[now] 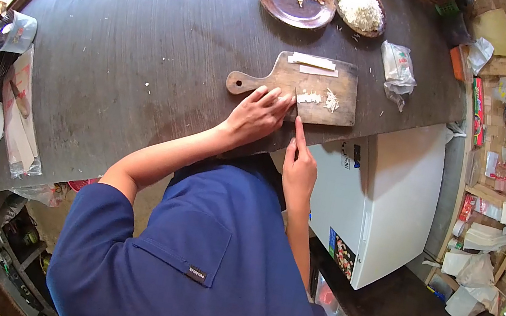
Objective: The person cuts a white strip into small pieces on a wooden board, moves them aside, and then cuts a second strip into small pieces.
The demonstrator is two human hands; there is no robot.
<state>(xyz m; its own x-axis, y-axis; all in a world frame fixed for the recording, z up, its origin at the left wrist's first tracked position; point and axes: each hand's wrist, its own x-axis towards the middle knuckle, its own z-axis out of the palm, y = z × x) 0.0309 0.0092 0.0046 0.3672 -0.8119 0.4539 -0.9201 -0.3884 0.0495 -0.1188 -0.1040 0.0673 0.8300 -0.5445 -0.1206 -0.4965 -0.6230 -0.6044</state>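
Note:
My right hand [299, 170] grips a knife at the near edge of a wooden cutting board [341, 116], its index finger stretched forward along it. The thin knife blade [297, 103] lies across the board, its handle mostly hidden in the hand. Just left of the blade, my left hand [262, 113] presses down with fingers bent and together; whatever is beneath them is hidden. Small chopped white pieces [309, 97] lie right of the blade, beside a little heap of fine white slivers [331, 101]. Two pale flat strips [317, 71] rest along the board's far side.
Beyond the board stand a brown plate [289, 12] with small tan pieces and a dish of white shreds [359, 7]. A plastic bag [398, 72] lies to the right. A white fridge [400, 204] adjoins the table's near edge. Papers and packets [21, 107] line the left end.

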